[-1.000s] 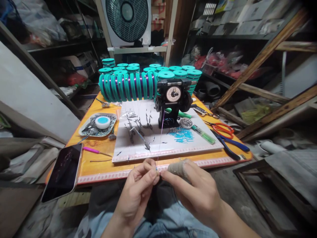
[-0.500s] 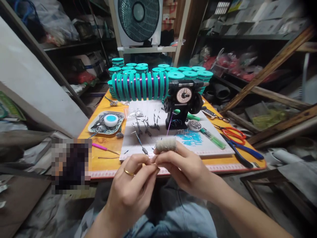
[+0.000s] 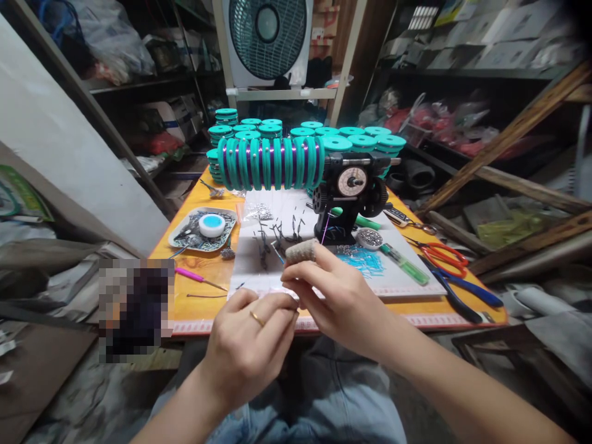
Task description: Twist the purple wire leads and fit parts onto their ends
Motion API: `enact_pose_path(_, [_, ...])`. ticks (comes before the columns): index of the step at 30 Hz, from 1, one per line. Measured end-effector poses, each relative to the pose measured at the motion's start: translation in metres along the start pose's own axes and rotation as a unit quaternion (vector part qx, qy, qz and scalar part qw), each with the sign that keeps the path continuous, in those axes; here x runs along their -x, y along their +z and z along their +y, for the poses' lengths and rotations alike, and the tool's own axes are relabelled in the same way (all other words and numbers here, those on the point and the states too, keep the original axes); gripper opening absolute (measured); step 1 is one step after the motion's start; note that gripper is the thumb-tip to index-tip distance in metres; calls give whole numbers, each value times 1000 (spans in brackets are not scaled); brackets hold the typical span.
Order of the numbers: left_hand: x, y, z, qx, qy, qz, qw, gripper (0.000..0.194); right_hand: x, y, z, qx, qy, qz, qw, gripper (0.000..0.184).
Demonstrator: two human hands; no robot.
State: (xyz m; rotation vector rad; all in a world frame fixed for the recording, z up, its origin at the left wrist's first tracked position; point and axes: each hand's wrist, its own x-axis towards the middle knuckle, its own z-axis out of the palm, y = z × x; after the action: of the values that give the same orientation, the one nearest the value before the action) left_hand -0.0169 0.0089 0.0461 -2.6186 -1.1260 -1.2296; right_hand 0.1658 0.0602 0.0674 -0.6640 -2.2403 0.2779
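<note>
My left hand, a gold ring on one finger, is closed with its fingertips pressed together, low in front of the table edge. Whatever it pinches is too small or hidden to make out. Just right of and above it, my right hand is pinched, its index finger wrapped in a grey finger sleeve. A thin purple line runs from the black winding machine down to the right hand's fingers. Teal foam spools wound with purple line sit in a row on the machine's shaft.
More teal spools stand behind. On the white board lie dark small rigs, blue pieces, a dish of metal beads and a green tube. Orange scissors and blue-handled pliers lie right; a tray left.
My right hand has risen slightly and its fingertips have drawn apart from the left hand's. The left hand has turned knuckles-up. The view has shifted slightly, moving the table rightward in the picture.
</note>
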Motion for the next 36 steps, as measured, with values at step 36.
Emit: enact_pose_path(36, [-6,19,19,598,-451,15,662,25,21,-24,2,-33,-93,-53,994,18])
